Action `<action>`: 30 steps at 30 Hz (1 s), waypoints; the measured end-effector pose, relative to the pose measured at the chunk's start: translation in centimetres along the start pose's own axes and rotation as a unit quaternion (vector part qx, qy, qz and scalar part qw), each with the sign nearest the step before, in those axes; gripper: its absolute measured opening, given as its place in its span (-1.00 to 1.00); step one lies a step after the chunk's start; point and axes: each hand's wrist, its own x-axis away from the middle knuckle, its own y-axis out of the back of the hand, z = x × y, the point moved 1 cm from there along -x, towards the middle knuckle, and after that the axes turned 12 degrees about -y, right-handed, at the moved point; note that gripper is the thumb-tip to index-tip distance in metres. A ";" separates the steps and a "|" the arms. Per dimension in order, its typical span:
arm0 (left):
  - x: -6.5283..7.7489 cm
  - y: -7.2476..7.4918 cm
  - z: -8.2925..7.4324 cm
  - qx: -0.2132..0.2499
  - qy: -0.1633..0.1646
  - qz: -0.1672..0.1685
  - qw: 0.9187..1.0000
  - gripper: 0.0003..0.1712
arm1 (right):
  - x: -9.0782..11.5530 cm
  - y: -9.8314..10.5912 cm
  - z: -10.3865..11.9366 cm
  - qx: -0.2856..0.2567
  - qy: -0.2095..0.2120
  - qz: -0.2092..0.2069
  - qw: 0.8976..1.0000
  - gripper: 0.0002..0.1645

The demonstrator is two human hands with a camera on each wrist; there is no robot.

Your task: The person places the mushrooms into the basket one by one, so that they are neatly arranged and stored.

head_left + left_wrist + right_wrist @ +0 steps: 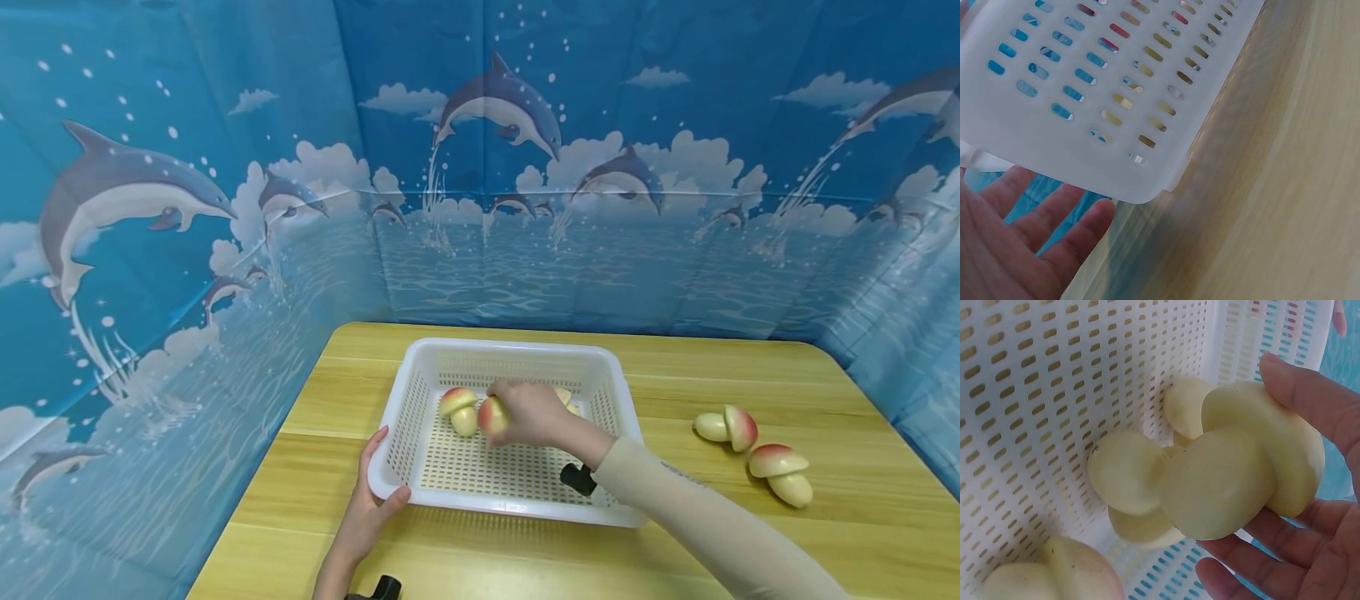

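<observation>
Apparently for steadiness, my left hand [363, 510] braces the white basket [517, 506], fingers extended | my right hand [531, 414] pinches a mushroom [492, 415] cap-side, seemingly for control

Right grip [528, 414] curled, forearm [686, 508] outstretched

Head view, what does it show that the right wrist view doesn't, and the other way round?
Only the head view shows the two mushrooms lying on the table beyond the basket's right side, and the dolphins printed on the blue backdrop.

Only the right wrist view shows the pale stem of the held mushroom; the right hand hides it in the head view.

Both show the right hand gripping that mushroom, the white basket, and other mushrooms inside it.
</observation>
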 end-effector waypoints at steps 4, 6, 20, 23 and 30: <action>0.1 0.0 0.0 -0.008 -0.005 -0.003 1.000 -0.05 | -0.1 -0.3 0.2 0.001 0.007 0.001 1.000 -0.14; 0.1 0.0 0.0 -0.014 -0.010 -0.006 1.000 -0.04 | -0.2 -0.5 0.2 0.006 0.008 0.002 1.000 -0.14; 0.1 0.0 0.0 -0.020 -0.013 -0.008 1.000 -0.04 | 0.0 -1.4 0.4 -0.004 0.018 0.008 1.000 -0.16; 0.1 0.0 -0.1 -0.017 -0.010 -0.006 1.000 -0.04 | 0.0 -1.5 0.4 0.000 0.021 0.009 1.000 -0.17; 0.1 0.0 -0.2 -0.024 -0.004 -0.006 1.000 -0.04 | 0.1 -1.8 0.4 -0.003 0.027 0.014 1.000 -0.16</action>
